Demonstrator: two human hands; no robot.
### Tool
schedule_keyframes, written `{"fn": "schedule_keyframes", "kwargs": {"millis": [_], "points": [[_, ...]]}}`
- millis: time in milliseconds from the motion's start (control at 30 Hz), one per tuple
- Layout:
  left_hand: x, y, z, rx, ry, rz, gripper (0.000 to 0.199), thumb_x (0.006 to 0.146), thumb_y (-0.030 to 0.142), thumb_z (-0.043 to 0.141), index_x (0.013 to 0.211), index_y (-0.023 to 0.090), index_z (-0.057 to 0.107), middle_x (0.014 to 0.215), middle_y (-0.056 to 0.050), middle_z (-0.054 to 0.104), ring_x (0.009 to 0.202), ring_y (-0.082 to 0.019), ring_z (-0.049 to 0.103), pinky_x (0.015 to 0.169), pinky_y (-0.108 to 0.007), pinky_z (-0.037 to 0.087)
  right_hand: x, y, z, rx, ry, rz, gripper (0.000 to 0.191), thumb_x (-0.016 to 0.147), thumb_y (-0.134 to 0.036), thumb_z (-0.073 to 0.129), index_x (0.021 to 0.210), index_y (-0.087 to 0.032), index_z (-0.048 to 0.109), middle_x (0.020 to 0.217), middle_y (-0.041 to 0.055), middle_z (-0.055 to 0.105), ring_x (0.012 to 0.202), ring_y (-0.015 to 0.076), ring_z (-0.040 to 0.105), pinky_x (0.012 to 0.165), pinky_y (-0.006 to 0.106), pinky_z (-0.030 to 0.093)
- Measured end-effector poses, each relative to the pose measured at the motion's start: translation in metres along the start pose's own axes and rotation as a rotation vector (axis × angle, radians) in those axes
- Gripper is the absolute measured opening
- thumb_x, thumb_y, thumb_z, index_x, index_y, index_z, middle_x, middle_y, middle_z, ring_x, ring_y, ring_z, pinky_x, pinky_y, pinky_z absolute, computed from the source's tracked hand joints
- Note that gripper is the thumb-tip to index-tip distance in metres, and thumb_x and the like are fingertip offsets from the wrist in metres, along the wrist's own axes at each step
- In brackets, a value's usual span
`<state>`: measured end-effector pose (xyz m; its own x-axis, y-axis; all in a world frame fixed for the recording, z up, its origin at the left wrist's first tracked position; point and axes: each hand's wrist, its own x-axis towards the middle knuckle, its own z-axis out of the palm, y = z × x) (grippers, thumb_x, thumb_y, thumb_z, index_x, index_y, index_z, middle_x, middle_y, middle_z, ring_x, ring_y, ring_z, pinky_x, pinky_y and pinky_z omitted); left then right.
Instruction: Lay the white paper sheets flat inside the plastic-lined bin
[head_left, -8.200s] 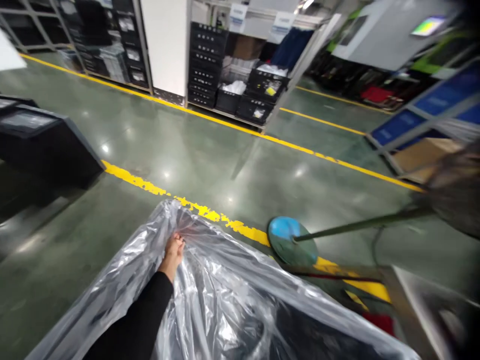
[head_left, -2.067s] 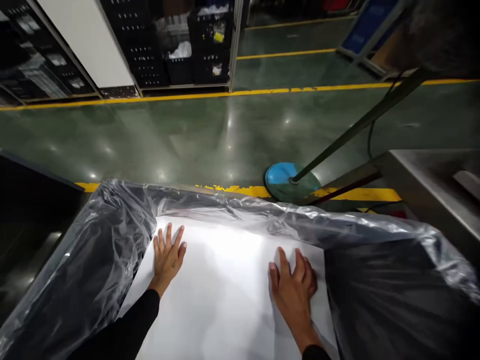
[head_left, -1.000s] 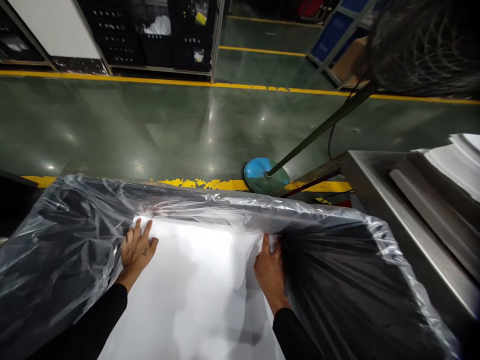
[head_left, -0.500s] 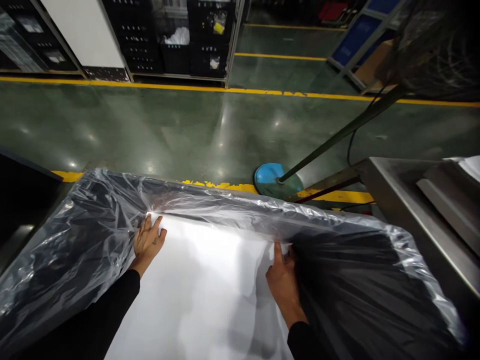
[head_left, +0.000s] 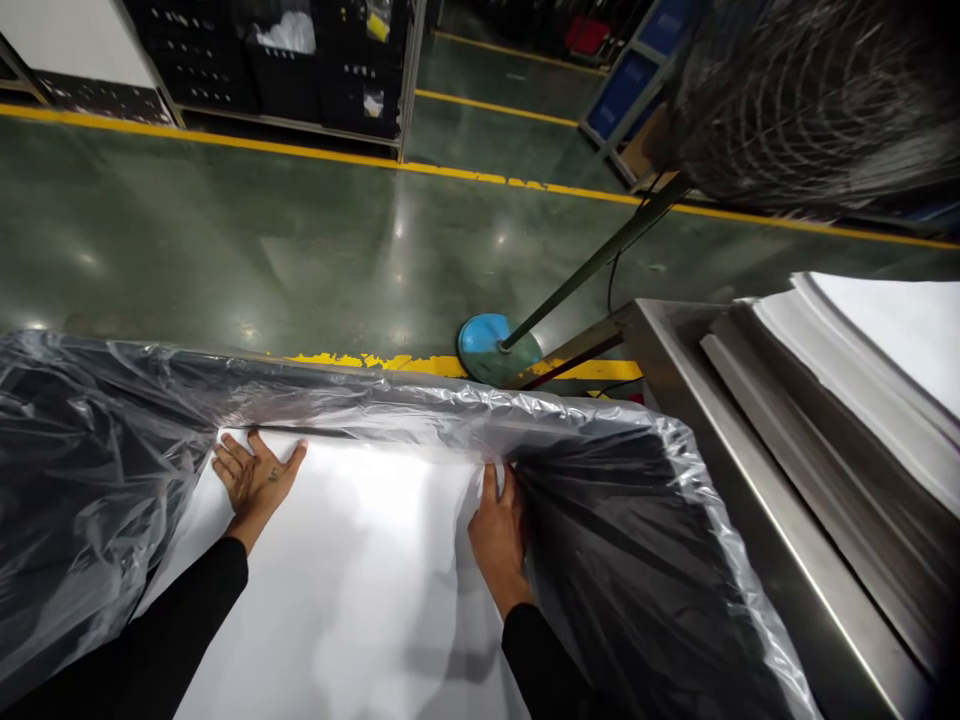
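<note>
A large white sheet [head_left: 352, 570] lies inside a container lined with clear plastic film [head_left: 622, 520]. Near the sheet's far left corner, my left hand [head_left: 257, 473] rests on it with the fingers spread. My right hand [head_left: 499, 530] is at the far right corner, its fingers pointing forward along the sheet's edge against the film. The outer side of that hand is in shadow, and its fingertips touch the corner. Film rises in wrinkles around the sheet and folds over the container's far and right rims.
To the right stands a metal table [head_left: 675, 400] bearing a stack of white sheets [head_left: 885, 350]. Beyond the container is a fan [head_left: 832, 110] on a pole with a blue round base [head_left: 484, 340]. Shelves hold black bins [head_left: 285, 90] across the green floor [head_left: 300, 240].
The view has swung right, bringing more of the stacked sheets and fan into sight. My left hand has spread its fingers wider on the sheet; my right hand remains at the right corner.
</note>
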<state>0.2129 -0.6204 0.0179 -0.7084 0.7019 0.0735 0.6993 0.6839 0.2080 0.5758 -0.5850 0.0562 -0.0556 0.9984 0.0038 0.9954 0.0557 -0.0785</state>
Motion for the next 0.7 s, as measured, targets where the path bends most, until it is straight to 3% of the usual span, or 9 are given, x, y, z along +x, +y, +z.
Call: {"fn": "schedule_keyframes", "kwargs": {"millis": [100, 267, 400, 467, 500, 600, 633, 700], "points": [[-0.003, -0.004, 0.008, -0.022, 0.038, 0.031, 0.092, 0.08, 0.066, 0.055, 0.148, 0.013, 0.023, 0.164, -0.021, 0.003, 0.148, -0.043, 0.006, 0.118, -0.062, 0.011, 0.0, 0.003, 0.005, 0.01, -0.019, -0.021, 0.068, 0.081, 0.001, 0.032, 0.148, -0.011, 0.032, 0.154, 0.0219, 0.031, 0.137, 0.0365, 0.037, 0.11, 0.048, 0.036], [-0.006, -0.016, 0.01, -0.073, 0.069, 0.145, 0.093, 0.082, 0.056, 0.062, 0.151, 0.018, 0.013, 0.164, -0.018, -0.009, 0.148, -0.043, 0.002, 0.118, -0.063, 0.012, 0.001, 0.003, 0.002, -0.004, -0.056, -0.048, 0.069, 0.08, 0.004, 0.031, 0.148, -0.007, 0.031, 0.152, 0.0251, 0.034, 0.125, 0.0401, 0.049, 0.101, 0.049, 0.044], [-0.01, -0.023, -0.003, -0.059, 0.011, 0.224, 0.078, 0.092, 0.044, 0.052, 0.152, 0.019, 0.01, 0.164, -0.017, -0.008, 0.148, -0.043, 0.001, 0.117, -0.065, 0.015, -0.009, 0.002, -0.01, -0.013, -0.109, -0.071, 0.065, 0.084, 0.002, 0.033, 0.148, -0.005, 0.029, 0.154, 0.0273, 0.025, 0.137, 0.043, 0.034, 0.109, 0.053, 0.036], [-0.027, -0.033, -0.022, -0.021, -0.096, 0.3, 0.07, 0.095, 0.041, 0.047, 0.151, 0.019, 0.012, 0.164, -0.017, -0.001, 0.148, -0.042, 0.006, 0.116, -0.064, 0.021, -0.025, 0.002, -0.019, -0.003, -0.174, -0.097, 0.065, 0.086, -0.001, 0.038, 0.15, -0.011, 0.024, 0.156, 0.023, 0.021, 0.14, 0.0377, 0.03, 0.11, 0.051, 0.036], [-0.041, -0.04, -0.035, 0.003, -0.182, 0.361, 0.066, 0.095, 0.041, 0.047, 0.15, 0.019, 0.018, 0.162, -0.018, 0.007, 0.147, -0.041, 0.014, 0.114, -0.062, 0.026, -0.037, 0.002, -0.025, 0.005, -0.229, -0.113, 0.064, 0.088, -0.003, 0.041, 0.149, -0.015, 0.025, 0.154, 0.0195, 0.025, 0.136, 0.0326, 0.037, 0.107, 0.047, 0.041], [-0.102, -0.069, -0.083, 0.091, -0.557, 0.588, 0.039, 0.092, 0.036, 0.054, 0.128, 0.019, 0.051, 0.134, -0.011, 0.052, 0.117, -0.028, 0.053, 0.097, -0.05, 0.047, -0.086, 0.008, -0.047, -0.004, -0.463, -0.157, 0.046, 0.089, -0.009, 0.05, 0.133, -0.02, 0.045, 0.131, 0.0092, 0.052, 0.103, 0.0182, 0.06, 0.085, 0.035, 0.055], [-0.124, -0.08, -0.099, 0.133, -0.668, 0.626, 0.033, 0.092, 0.03, 0.055, 0.123, 0.018, 0.054, 0.122, -0.009, 0.058, 0.105, -0.024, 0.059, 0.091, -0.046, 0.05, -0.104, 0.011, -0.054, -0.027, -0.543, -0.171, 0.041, 0.087, -0.011, 0.056, 0.127, -0.019, 0.05, 0.123, 0.008, 0.056, 0.097, 0.0175, 0.061, 0.081, 0.034, 0.056], [-0.163, -0.102, -0.125, 0.244, -0.806, 0.632, 0.038, 0.086, 0.026, 0.064, 0.122, 0.018, 0.055, 0.125, -0.009, 0.057, 0.109, -0.026, 0.057, 0.089, -0.046, 0.051, -0.142, 0.019, -0.066, -0.092, -0.678, -0.212, 0.044, 0.079, -0.014, 0.069, 0.12, -0.018, 0.055, 0.118, 0.0077, 0.058, 0.099, 0.0206, 0.061, 0.079, 0.035, 0.056]]}}
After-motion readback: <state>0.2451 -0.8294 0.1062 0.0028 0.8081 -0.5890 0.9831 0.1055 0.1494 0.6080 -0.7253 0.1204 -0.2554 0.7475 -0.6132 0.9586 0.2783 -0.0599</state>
